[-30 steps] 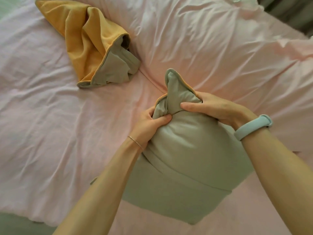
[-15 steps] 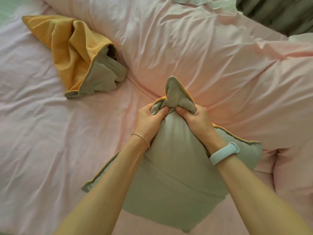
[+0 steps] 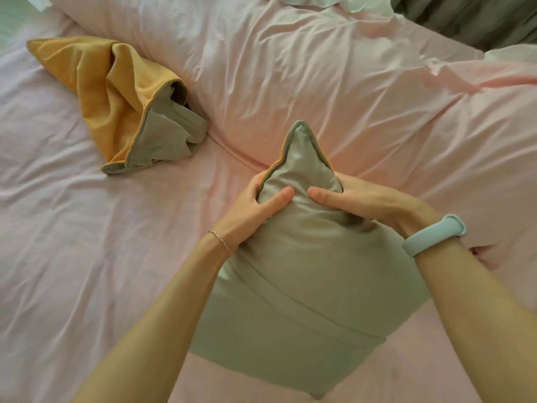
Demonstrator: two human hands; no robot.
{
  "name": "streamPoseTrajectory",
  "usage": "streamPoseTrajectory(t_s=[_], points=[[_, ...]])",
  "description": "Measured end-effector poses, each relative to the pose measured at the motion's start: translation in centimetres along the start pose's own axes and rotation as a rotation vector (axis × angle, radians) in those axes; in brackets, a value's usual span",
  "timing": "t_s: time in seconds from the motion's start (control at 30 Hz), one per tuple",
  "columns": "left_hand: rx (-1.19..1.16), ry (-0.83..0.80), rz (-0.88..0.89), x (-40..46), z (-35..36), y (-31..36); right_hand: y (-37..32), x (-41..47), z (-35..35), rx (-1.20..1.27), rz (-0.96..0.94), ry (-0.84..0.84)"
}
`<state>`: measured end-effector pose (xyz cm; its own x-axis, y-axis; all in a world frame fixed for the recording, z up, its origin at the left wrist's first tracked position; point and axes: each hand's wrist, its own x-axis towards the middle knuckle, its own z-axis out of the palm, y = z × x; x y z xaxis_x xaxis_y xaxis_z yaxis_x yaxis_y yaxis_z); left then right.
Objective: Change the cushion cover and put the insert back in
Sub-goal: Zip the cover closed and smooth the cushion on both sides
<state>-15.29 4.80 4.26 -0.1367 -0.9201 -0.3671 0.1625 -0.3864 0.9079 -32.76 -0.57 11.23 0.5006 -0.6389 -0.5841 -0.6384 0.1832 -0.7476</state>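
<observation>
A grey-green cushion (image 3: 308, 292) with orange piping stands on one corner on the pink bed, its far corner pointing up and away. My left hand (image 3: 255, 205) grips the left side of that corner, thumb on the front and fingers behind. My right hand (image 3: 357, 202) grips the right side in the same way, thumb across the front. The insert is hidden inside the cover. A second cover (image 3: 116, 106), orange outside and grey-green inside, lies crumpled and empty at the back left.
A pink sheet (image 3: 87, 257) covers the bed. Large pink pillows (image 3: 319, 82) lie across the back, just behind the cushion. Dark green fabric (image 3: 479, 18) shows at the top right corner.
Both hands pinched the corner's base tightly half a second ago. Now the corner is plumped and smoothed, and the thumbs lie flatter on its front. The cushion's right flap has dropped out of sight.
</observation>
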Motion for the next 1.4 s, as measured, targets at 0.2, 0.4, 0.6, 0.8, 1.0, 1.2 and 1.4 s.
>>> streamPoseTrajectory(t_s=[0.2,0.4,0.6,0.8,1.0,1.2,1.4], points=[[0.058,0.183,0.03,0.2,-0.2,-1.4,2.4,0.6,3.8,0.007,-0.025,0.354],[0.073,0.521,0.092,1.1,1.6,-3.3,3.2,2.5,6.3,-0.19,-0.013,0.851],[0.164,0.364,0.022,1.8,-0.5,-2.6,2.8,2.7,5.2,-0.433,-0.106,0.828],[0.469,0.36,-0.02,0.3,-3.3,-7.2,4.5,2.7,10.6,-0.811,-0.273,0.845],[0.973,0.286,0.025,-4.1,-4.1,-12.8,13.9,0.9,16.9,-0.845,-0.051,0.66],[0.981,0.396,0.207,-5.4,-3.5,-11.5,8.6,5.6,11.4,-0.703,-0.18,1.024],[1.003,0.585,0.235,-3.6,-5.0,-10.6,10.5,11.0,12.7,-0.867,-0.176,0.6]])
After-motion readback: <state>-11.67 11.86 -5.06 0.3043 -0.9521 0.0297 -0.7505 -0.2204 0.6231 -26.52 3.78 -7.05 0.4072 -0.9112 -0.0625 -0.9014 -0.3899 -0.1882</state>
